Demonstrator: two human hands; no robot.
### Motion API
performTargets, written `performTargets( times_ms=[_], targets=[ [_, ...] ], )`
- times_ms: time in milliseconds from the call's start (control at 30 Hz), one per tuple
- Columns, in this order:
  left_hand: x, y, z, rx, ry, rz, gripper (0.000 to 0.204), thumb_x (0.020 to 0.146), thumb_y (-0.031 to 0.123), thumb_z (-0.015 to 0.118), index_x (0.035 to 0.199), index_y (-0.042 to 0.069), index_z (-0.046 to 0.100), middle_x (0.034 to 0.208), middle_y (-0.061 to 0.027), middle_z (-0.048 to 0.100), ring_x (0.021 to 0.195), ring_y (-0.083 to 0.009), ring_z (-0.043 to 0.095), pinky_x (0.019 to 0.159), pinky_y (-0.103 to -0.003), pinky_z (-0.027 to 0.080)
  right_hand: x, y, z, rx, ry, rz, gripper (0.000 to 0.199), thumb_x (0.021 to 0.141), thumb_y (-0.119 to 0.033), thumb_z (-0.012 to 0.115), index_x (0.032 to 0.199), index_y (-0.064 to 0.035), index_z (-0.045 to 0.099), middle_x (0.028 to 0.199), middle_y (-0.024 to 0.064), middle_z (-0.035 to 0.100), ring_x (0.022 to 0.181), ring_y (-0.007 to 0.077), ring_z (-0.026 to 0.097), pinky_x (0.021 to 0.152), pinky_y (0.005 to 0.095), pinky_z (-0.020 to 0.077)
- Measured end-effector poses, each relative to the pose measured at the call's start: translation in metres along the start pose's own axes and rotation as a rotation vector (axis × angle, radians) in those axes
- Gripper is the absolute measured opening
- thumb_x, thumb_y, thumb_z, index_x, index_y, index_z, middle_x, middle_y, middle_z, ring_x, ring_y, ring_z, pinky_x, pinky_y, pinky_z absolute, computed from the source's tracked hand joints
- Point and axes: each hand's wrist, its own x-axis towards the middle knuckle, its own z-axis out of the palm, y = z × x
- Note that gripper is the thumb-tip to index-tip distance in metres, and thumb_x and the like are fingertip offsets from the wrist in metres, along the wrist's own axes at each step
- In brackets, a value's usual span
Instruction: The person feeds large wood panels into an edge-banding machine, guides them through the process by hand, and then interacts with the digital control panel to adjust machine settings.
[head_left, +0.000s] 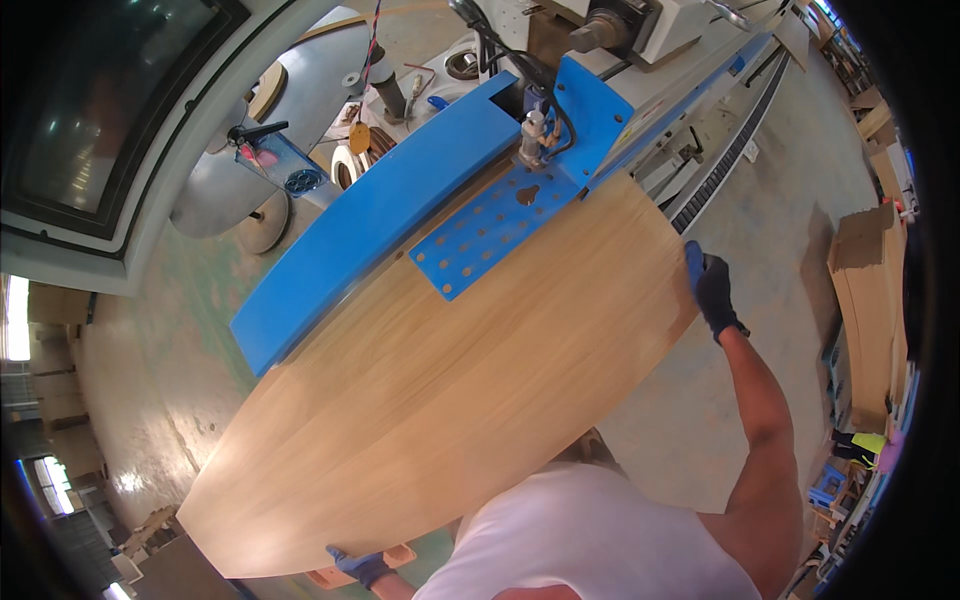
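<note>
A wide, light-brown wood panel (440,400) lies in front of me, its far edge beside a blue machine guard and partly under a blue perforated plate (490,235). My right hand (712,287), in a dark blue glove, is closed on the panel's right end. At the near edge, toward the left end, my left hand (358,567) wears a similar glove and grips the panel; some of its fingers are hidden. The long blue guard (380,220) runs along the far side. A metal fitting (533,135) with cables stands above the plate.
A grey-framed dark screen (110,100) hangs at upper left. Behind the guard are round metal tables (330,85) and loose tools. A rail with a black ridged strip (735,140) runs off at upper right. Cardboard (865,300) stands at the right, near a person in a yellow vest (868,442).
</note>
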Motion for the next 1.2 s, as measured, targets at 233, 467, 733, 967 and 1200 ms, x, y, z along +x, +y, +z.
performTargets(
  times_ms=[233, 467, 733, 967, 1200],
  targets=[
    [-0.072, -0.023, 0.112, -0.14, -0.022, -0.137, 0.054, 0.086, 0.05, 0.04, 0.119, 0.008, 0.048, 0.124, -0.0104, 0.048, 0.112, -0.0307, 0.043, 0.093, -0.046, 0.035, 0.073, 0.084, -0.021, -0.063, 0.105, -0.017, 0.056, 0.088, -0.041, 0.049, 0.053, 0.0018, 0.044, 0.047, 0.0037, 0.027, 0.048, 0.0092, 0.028, 0.044, 0.0342, 0.0272],
    [-0.136, -0.043, 0.169, -0.371, -0.133, -0.3, 0.057, 0.087, 0.053, 0.035, 0.121, 0.01, 0.046, 0.124, -0.0078, 0.048, 0.112, -0.0275, 0.044, 0.094, -0.042, 0.036, 0.137, 0.085, -0.032, -0.331, 0.218, 0.112, 0.044, 0.085, -0.042, 0.044, 0.089, -0.0031, 0.063, 0.086, 0.0161, 0.063, 0.08, 0.0352, 0.059, 0.069, 0.0405, 0.045],
    [-0.206, -0.044, 0.234, -0.346, -0.463, -0.677, 0.074, 0.077, 0.071, 0.035, 0.129, 0.018, 0.035, 0.131, -0.006, 0.039, 0.119, -0.0275, 0.037, 0.1, -0.047, 0.029, 0.094, 0.179, 0.02, 0.796, 0.424, 0.341, 0.043, 0.09, -0.037, 0.046, 0.102, 0.0022, 0.06, 0.093, 0.0042, 0.059, 0.081, 0.0137, 0.051, 0.073, 0.0303, 0.0442],
    [-0.242, -0.066, 0.263, -0.44, -0.682, -1.004, 0.078, 0.075, 0.068, 0.045, 0.13, 0.015, 0.03, 0.133, -0.0105, 0.035, 0.12, -0.0306, 0.036, 0.1, -0.049, 0.03, -0.215, -0.071, 0.093, 0.967, 0.016, 0.482, 0.062, 0.092, -0.04, 0.039, 0.134, 0.0023, 0.024, 0.136, 0.0103, 0.031, 0.12, 0.0198, 0.036, 0.1, 0.032, 0.0292],
    [-0.198, -0.066, 0.209, -0.274, -0.85, -0.966, 0.049, 0.083, 0.043, 0.053, 0.115, 0.007, 0.047, 0.114, -0.013, 0.053, 0.105, -0.0296, 0.05, 0.09, -0.044, 0.039, -0.208, -0.073, 0.098, 1.017, 0.131, 0.484, 0.056, 0.092, -0.043, 0.04, 0.12, 0.0062, 0.043, 0.109, 0.0077, 0.05, 0.091, 0.0186, 0.046, 0.083, 0.0323, 0.0405]
  ],
)
